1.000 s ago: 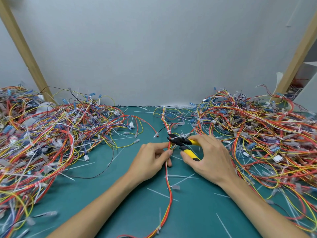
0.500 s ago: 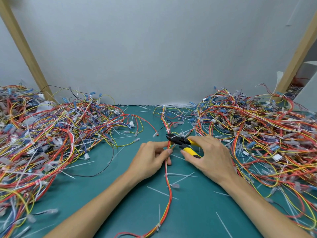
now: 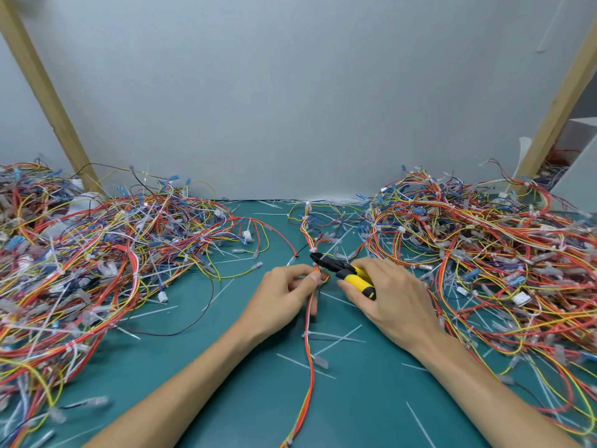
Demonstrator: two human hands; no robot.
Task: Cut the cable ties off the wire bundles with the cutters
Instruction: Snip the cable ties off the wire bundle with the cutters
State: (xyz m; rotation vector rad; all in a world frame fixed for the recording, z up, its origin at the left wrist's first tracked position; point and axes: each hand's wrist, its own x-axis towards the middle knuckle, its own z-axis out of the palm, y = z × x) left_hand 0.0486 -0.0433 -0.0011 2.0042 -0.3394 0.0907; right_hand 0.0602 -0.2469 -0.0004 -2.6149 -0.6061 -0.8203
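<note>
At centre frame, my left hand (image 3: 284, 295) pinches the wire bundle (image 3: 310, 321) while my right hand (image 3: 392, 302) grips the cutters (image 3: 342, 271) at its next tie; cut ties (image 3: 336, 337) litter the worktop (image 3: 226, 367), large heaps (image 3: 484, 253) remain.

Bright, even, diffuse light; soft shadows; wide-angle bending and slight blur at edges.

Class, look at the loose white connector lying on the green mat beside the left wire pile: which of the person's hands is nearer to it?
Left. The left hand lies just right of the white connector; the right hand, holding the cutters, is farther right.
</note>
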